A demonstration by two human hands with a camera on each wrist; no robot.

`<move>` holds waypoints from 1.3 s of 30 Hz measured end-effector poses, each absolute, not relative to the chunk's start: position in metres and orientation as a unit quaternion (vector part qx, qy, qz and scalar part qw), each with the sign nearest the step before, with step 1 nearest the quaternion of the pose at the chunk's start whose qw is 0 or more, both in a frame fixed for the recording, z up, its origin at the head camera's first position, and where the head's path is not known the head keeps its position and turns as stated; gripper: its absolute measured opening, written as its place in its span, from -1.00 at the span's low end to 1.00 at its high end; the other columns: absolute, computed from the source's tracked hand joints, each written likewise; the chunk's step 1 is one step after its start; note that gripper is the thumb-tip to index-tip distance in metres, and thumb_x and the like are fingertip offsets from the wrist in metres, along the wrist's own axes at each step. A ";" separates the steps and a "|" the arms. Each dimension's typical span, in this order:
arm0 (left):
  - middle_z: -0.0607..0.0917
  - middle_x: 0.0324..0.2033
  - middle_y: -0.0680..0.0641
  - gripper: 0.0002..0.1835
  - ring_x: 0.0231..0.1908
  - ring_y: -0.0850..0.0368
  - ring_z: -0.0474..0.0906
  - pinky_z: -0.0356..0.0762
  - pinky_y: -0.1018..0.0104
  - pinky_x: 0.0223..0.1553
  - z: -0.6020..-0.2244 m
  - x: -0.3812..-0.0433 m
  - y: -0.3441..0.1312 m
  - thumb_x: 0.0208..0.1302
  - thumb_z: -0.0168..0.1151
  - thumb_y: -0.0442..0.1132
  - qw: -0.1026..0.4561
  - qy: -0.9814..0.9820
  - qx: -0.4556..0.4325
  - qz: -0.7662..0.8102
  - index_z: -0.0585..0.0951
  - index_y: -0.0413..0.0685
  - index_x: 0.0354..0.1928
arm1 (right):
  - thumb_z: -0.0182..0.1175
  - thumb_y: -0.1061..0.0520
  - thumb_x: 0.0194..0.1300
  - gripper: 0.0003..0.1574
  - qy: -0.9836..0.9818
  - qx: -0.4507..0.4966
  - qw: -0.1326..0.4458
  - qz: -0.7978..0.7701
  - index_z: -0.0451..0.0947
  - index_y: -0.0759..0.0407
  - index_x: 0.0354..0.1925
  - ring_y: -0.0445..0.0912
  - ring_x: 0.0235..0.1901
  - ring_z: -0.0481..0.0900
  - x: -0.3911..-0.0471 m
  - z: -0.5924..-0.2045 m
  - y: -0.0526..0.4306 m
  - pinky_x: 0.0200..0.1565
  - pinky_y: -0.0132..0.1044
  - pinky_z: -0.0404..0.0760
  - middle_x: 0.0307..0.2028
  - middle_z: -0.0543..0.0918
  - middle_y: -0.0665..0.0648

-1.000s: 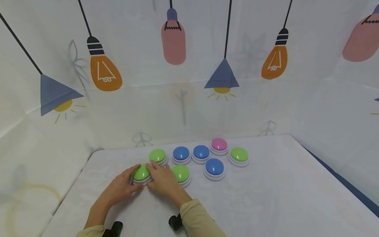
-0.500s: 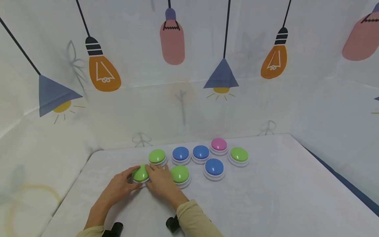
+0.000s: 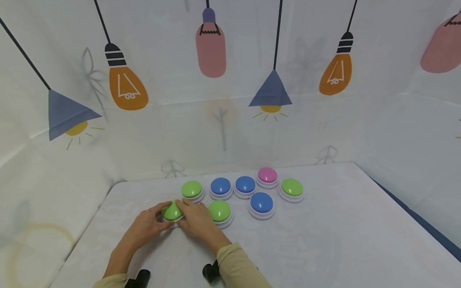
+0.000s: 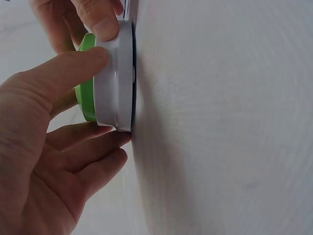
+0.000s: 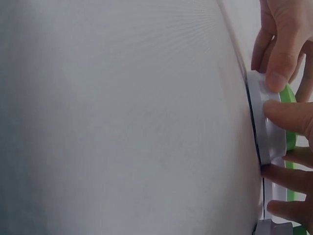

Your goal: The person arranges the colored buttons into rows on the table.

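Note:
In the head view both hands are at a push button with a green dome [image 3: 172, 211] and a white base. My left hand [image 3: 147, 225] grips its left side, thumb at the front of the base and fingers around the far side. The right hand [image 3: 199, 221] holds it from the right, thumb also at the front. Up close in the left wrist view, both thumbs press the white base [image 4: 112, 81], which sits at the table surface. Behind it stands another green button [image 3: 191, 189]; a third green button [image 3: 219, 211] is just right of my right hand, partly covered.
Three blue buttons, including the nearer blue one [image 3: 261, 203], stand further right. A pink button [image 3: 267, 175] and a green button [image 3: 292, 187] stand beyond them. The white table [image 3: 317, 240] ends at a lamp-printed cloth wall [image 3: 245, 136].
The right fingers have drawn slightly nearer, away from the green button behind. The held button has shifted a little toward me. The other buttons stay in place.

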State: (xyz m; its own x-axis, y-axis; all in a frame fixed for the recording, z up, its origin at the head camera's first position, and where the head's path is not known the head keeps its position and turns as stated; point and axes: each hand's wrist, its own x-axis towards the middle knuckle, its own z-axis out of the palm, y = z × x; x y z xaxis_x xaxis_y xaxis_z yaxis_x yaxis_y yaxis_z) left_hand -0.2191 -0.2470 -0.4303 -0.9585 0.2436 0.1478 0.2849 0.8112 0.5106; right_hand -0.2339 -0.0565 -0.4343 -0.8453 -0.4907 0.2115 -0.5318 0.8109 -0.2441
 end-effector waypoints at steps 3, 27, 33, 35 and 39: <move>0.63 0.07 -0.40 -0.30 0.11 -0.34 0.56 0.49 -0.23 0.09 -0.430 -0.219 -0.246 0.12 0.47 -0.10 0.042 -0.951 -0.140 -0.274 0.49 -0.18 0.30 | 0.32 -0.07 0.28 -0.19 -0.947 0.274 0.066 0.153 0.32 -0.04 0.44 -0.05 0.22 0.53 -0.234 -0.434 -0.055 0.22 -0.11 0.49 0.35 0.46 0.04; 0.68 0.04 -0.29 -0.36 -0.06 -0.25 0.67 0.63 -0.12 -0.10 -0.413 -0.199 -0.224 0.08 0.50 -0.13 0.100 -0.937 -0.193 -0.273 0.56 -0.13 0.23 | 0.32 -0.11 0.29 -0.15 -0.945 0.281 0.085 0.140 0.28 -0.03 0.45 -0.01 0.14 0.58 -0.211 -0.415 -0.028 0.06 -0.22 0.61 0.32 0.46 0.11; 0.67 0.09 -0.23 -0.34 0.05 -0.24 0.63 0.61 -0.10 0.00 -0.411 -0.187 -0.221 0.08 0.51 -0.10 0.077 -0.937 -0.203 -0.275 0.56 -0.10 0.24 | 0.33 -0.15 0.26 -0.16 -0.942 0.296 0.094 0.123 0.33 0.01 0.42 -0.04 0.09 0.60 -0.197 -0.412 -0.020 -0.03 -0.28 0.64 0.27 0.50 0.11; 0.67 0.11 -0.21 -0.34 0.08 -0.23 0.62 0.59 -0.09 0.03 -0.412 -0.184 -0.219 0.08 0.51 -0.10 0.066 -0.937 -0.201 -0.278 0.56 -0.08 0.24 | 0.34 -0.16 0.25 -0.16 -0.942 0.298 0.098 0.117 0.34 0.02 0.41 -0.06 0.07 0.62 -0.194 -0.413 -0.018 -0.06 -0.30 0.65 0.26 0.51 0.12; 0.64 0.14 -0.22 -0.33 0.10 -0.23 0.61 0.57 -0.09 0.06 -0.413 -0.183 -0.216 0.09 0.50 -0.09 0.047 -0.939 -0.198 -0.278 0.54 -0.07 0.26 | 0.36 -0.16 0.23 -0.17 -0.942 0.298 0.111 0.106 0.37 0.03 0.38 -0.06 0.02 0.64 -0.192 -0.418 -0.016 -0.12 -0.31 0.66 0.23 0.54 0.12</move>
State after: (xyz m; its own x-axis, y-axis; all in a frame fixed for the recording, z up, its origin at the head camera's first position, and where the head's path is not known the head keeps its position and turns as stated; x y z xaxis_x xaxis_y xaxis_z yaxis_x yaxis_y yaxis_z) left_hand -0.1835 -0.2162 -0.4135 -0.9174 0.3454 0.1978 0.3974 0.7666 0.5043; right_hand -0.1920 -0.0164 -0.4181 -0.7973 -0.5387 0.2723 -0.5858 0.7993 -0.1338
